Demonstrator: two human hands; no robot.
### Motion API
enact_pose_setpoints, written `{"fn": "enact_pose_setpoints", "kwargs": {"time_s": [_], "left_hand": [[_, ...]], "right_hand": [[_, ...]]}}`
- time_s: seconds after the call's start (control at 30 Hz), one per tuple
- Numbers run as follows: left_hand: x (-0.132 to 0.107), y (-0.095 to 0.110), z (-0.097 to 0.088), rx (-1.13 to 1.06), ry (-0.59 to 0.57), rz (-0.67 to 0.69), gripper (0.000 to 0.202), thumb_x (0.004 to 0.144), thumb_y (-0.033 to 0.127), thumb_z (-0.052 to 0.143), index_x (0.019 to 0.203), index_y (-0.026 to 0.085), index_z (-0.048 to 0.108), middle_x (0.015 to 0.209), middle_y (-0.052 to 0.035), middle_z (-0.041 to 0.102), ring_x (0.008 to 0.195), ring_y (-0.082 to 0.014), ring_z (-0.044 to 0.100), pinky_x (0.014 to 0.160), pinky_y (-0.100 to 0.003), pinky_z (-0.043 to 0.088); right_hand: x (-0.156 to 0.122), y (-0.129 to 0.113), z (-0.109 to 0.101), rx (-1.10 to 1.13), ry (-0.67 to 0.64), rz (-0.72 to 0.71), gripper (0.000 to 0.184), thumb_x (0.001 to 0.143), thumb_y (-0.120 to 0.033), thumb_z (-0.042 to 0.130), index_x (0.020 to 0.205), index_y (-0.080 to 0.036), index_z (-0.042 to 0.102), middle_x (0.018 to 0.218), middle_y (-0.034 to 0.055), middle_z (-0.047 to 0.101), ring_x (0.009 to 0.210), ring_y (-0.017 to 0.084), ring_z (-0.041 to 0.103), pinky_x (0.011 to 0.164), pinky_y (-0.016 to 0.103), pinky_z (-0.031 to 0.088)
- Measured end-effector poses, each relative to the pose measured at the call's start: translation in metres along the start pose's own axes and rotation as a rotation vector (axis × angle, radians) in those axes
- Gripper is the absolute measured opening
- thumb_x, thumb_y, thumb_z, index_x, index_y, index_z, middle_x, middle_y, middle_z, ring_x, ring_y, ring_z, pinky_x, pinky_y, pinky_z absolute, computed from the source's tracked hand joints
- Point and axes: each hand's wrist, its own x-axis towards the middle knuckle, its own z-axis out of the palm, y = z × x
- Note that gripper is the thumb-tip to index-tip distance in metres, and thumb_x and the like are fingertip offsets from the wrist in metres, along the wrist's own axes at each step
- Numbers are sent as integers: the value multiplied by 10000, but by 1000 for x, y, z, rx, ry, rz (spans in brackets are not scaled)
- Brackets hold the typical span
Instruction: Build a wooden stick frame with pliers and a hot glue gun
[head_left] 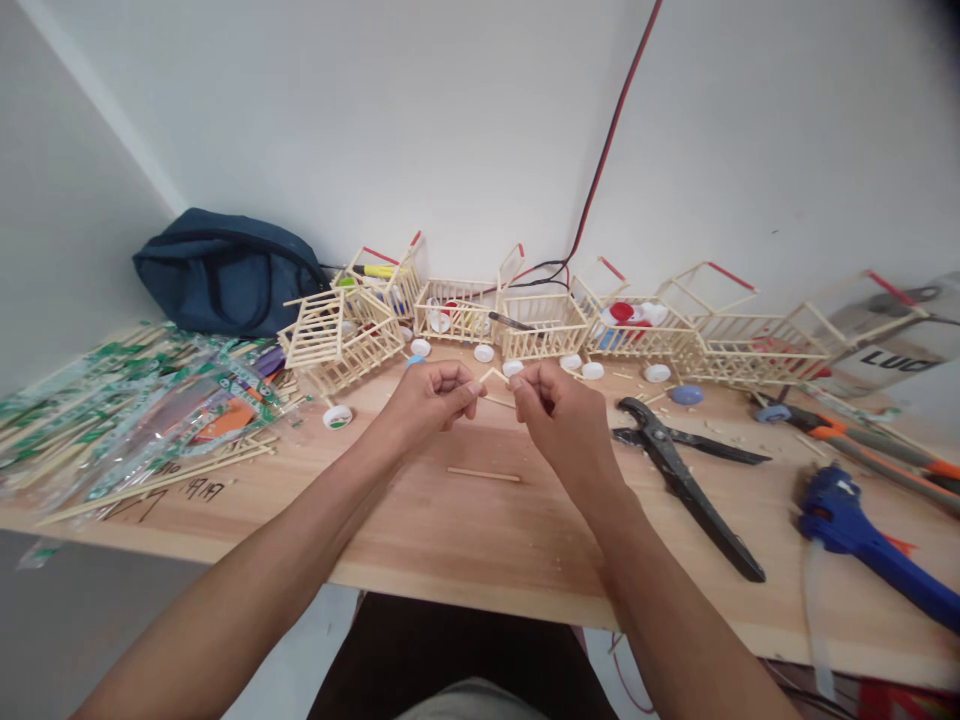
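Working right of a dark-blue fabric bag [232,275], over a pale-brown wooden tabletop [465,540]. Pinching, in the closed thumb and fingers of the bare left hand [435,400], the left end of a thin, pale wooden stick [493,372] bent into a peak, and gripping its right end likewise in the bare right hand [562,405]. Holding it left of long black metal pliers [684,484] and a blue plastic glue gun [834,505].

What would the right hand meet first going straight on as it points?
Beyond the bent stick the right hand holds, probably the white wheel just ahead; depth is unclear.
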Motion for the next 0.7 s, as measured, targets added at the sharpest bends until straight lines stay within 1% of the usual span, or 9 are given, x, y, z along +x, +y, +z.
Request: {"fn": "enact_pose_setpoints", "kwargs": {"time_s": [0.7], "left_hand": [[0,1,0,15,-9,16,293,779,399,625,772,105,623,581,4,557,415,-30,358,409,-170,238]], "right_hand": [[1,1,1,-3,3,-5,226,865,-306,500,666,-201,522,514,-45,523,469,98,439,526,233,324]]}}
